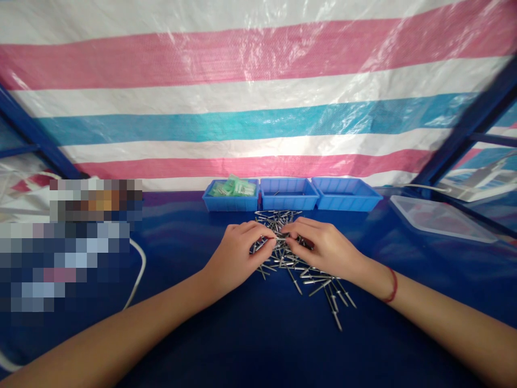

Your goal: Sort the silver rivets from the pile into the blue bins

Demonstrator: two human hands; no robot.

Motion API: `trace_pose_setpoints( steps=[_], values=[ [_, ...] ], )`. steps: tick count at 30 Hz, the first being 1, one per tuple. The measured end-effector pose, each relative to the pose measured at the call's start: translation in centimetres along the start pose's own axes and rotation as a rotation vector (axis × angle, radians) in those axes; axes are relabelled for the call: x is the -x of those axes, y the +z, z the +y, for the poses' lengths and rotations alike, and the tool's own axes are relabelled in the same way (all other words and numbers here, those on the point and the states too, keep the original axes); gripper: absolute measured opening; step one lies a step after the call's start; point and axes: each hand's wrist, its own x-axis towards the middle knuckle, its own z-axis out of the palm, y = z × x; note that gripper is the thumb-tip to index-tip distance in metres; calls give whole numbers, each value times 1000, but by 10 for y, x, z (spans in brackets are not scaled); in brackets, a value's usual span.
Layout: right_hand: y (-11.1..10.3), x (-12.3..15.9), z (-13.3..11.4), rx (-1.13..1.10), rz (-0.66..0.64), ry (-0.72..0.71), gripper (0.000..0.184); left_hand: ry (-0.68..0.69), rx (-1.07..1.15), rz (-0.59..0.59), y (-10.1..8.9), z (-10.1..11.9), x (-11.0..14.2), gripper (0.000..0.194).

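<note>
A heap of small metal rivets [319,283] lies spread on the dark blue table [262,339]. Both hands rest on top of the heap, fingertips nearly touching. My left hand [238,253] has its fingers curled and pinched around several rivets. My right hand [323,248], with a red string at the wrist, pinches rivets from the other side. Behind the heap stand three blue bins in a row: the left bin [230,202] holds green pieces, the middle bin [288,199] holds a few rivets, the right bin [347,199] looks empty.
A striped pink, white and blue tarpaulin [258,97] hangs behind the bins. A clear plastic lid or tray [440,218] lies at the right. A white cable [139,269] curves at the left beside a blurred-out area. Blue frame bars run along both sides.
</note>
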Motion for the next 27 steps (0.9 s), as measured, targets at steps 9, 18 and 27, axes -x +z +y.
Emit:
trace_pose_setpoints(
  steps=[9, 18, 27],
  values=[
    [1, -2, -10, -377, 23, 130, 12, 23, 127, 123, -2, 5, 3, 11],
    [1, -2, -12, -583, 84, 265, 18, 23, 171, 121, 0, 5, 3, 9],
    [2, -2, -15, -642, 109, 278, 14, 25, 212, 34, 5, 6, 3, 7]
  ],
)
